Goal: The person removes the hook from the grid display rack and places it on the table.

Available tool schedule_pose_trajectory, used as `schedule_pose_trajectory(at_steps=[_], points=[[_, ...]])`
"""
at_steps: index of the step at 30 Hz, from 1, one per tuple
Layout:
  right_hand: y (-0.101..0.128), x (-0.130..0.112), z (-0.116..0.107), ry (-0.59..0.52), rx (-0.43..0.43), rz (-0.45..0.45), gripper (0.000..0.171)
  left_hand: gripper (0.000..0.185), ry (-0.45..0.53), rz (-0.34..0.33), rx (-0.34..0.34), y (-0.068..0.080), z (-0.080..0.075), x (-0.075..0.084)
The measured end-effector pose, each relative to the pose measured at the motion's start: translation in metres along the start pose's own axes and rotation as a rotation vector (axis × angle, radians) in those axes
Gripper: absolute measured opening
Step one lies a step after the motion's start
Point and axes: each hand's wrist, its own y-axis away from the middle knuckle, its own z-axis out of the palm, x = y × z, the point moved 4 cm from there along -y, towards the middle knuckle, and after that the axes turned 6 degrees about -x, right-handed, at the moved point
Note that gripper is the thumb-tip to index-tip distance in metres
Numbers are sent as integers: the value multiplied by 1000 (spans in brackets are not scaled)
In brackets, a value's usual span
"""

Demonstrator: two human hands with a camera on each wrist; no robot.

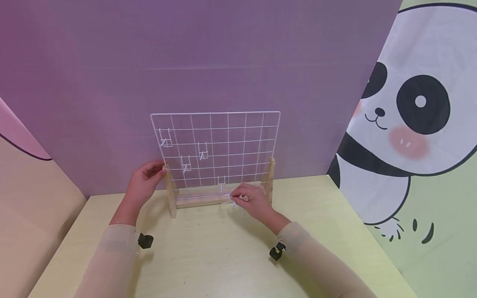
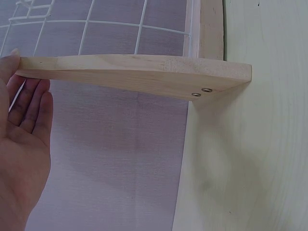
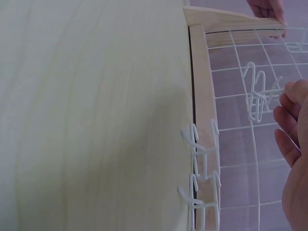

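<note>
A white wire grid panel (image 1: 227,140) stands in a wooden stand (image 1: 197,202) on the pale table (image 1: 208,252). Several white wire hooks (image 1: 185,164) hang on it. My left hand (image 1: 143,184) is at the top of the stand's left upright (image 2: 134,72); its thumb tip rests on the end and the fingers lie straight behind it. My right hand (image 1: 251,203) is low at the front of the grid, with curled fingertips (image 3: 291,96) pinching a white hook (image 3: 257,96) at the bottom row. Two loose hooks (image 3: 199,168) lie against the base rail.
A purple backdrop (image 1: 223,62) rises right behind the stand. A panda-print cloth (image 1: 410,124) hangs at the right, beyond the table's edge. Bare tabletop lies in front of the stand and to both sides.
</note>
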Motion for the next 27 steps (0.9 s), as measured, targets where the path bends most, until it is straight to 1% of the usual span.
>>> schedule_pose_trajectory(at_steps=[4, 8, 12, 19, 23, 27], points=[[0, 2, 6, 10, -26, -9, 11, 45, -7, -9, 3, 1, 0, 2], [-2, 5, 10, 35, -23, -38, 9, 45, -4, -12, 5, 1, 0, 2], [-3, 5, 13, 54, -17, -63, 11, 44, 0, -9, 9, 1, 0, 2], [-5, 3, 17, 32, -21, -102, 12, 44, 2, -19, 8, 1, 1, 2], [-7, 1, 20, 58, -23, -126, 11, 44, 2, -16, 6, 0, 0, 2], [-8, 0, 21, 87, -29, -126, 11, 43, 6, -5, 6, 0, 0, 2]])
